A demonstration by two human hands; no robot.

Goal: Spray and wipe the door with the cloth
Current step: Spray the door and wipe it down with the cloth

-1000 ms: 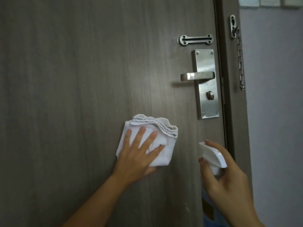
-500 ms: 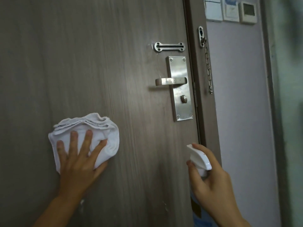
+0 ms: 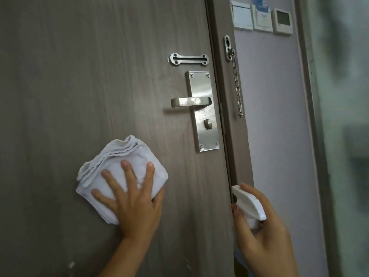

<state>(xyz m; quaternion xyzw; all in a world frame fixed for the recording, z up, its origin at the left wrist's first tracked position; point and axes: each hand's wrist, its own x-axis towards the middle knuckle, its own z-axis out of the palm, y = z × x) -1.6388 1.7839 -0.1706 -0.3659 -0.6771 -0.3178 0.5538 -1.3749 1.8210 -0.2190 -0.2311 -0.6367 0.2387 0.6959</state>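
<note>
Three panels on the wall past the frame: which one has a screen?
The rightmost panel, farthest from the door frame; it has a grey display window. The left panel and middle panel show none.

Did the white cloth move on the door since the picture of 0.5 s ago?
Yes. The cloth has slid to the right, and it is now closer to the handle plate than it was then.

spray bottle (image 3: 249, 204) btm (behind rt hand (image 3: 265, 242))
</note>
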